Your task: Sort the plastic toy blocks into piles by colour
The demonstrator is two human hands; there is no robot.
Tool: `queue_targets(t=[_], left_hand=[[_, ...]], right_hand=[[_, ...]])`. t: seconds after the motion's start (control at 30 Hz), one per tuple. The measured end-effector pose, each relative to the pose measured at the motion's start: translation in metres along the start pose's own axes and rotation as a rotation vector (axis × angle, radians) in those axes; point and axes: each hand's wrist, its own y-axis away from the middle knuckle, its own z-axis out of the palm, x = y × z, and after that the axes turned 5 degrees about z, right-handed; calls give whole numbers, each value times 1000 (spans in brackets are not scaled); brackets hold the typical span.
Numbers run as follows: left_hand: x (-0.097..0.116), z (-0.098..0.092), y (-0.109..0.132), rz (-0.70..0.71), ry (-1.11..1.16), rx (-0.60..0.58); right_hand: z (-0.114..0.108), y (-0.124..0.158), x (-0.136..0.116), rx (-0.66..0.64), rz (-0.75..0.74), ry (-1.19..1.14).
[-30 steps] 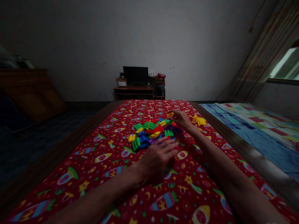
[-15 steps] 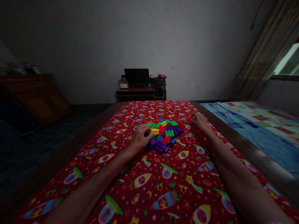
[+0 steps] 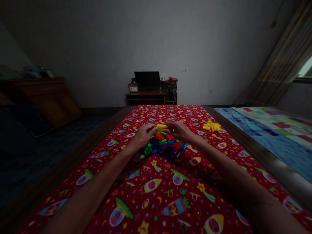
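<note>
Between my two hands, over the far side of a mixed pile, is a yellow plastic toy block [image 3: 161, 127] with a ribbed, tube-like shape. My left hand [image 3: 143, 136] pinches its left end between thumb and fingers. At the other end, the fingers of my right hand [image 3: 179, 130] are closed on it. Below them lies the pile of green, blue, purple and red toy blocks [image 3: 170, 150], partly covered by the hands. Off to the right is a separate small heap of yellow toy blocks [image 3: 212, 126].
A red cloth with rockets and stars [image 3: 156, 201] covers the long table. Beyond its far end stands a small desk [image 3: 146, 94] with a monitor [image 3: 147, 80]. A bed with a patchwork cover [image 3: 273, 130] is at the right, a wooden cabinet [image 3: 53, 100] at the left.
My right hand has moved left from the right side of the cloth, uncovering the yellow heap there. My left hand has lifted slightly away, and both hands now meet at the yellow block.
</note>
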Motion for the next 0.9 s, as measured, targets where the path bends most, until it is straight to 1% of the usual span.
queue_targets(t=[0.07,0.13,0.2,0.27,0.3,0.37,0.43,0.5,0.6,0.67,0.73,0.8,0.83,0.9], left_hand=[[-8,-5,1,43,-135,20],[-20,-8,4,53,-285,38],[-33,-7,8,31,-372,6],[-46,-4,11,11,-374,-54],[-50,-2,13,7,-352,-83],[-57,1,15,7,-290,-123],[-61,3,16,-19,-237,-116],[-63,4,16,-78,-214,-74],[-67,3,13,-168,-188,29],[-67,-1,9,-172,-100,101],[-62,-8,4,-151,20,169],[-51,-14,0,-147,108,196],[-43,-16,-2,-154,135,186],[-26,-16,-3,-171,190,116]], right_hand=[[-10,1,18,68,105,48],[-25,5,42,147,269,179],[-40,14,68,229,439,386],[-51,26,89,288,591,559],[-55,32,97,296,662,614],[-59,44,109,267,778,670],[-60,53,116,212,849,694],[-60,58,120,153,898,701],[-62,56,122,80,954,673],[-63,49,119,69,927,638],[-62,38,107,99,818,607],[-55,26,86,143,626,547],[-50,20,72,151,507,490],[-36,10,40,124,243,306]])
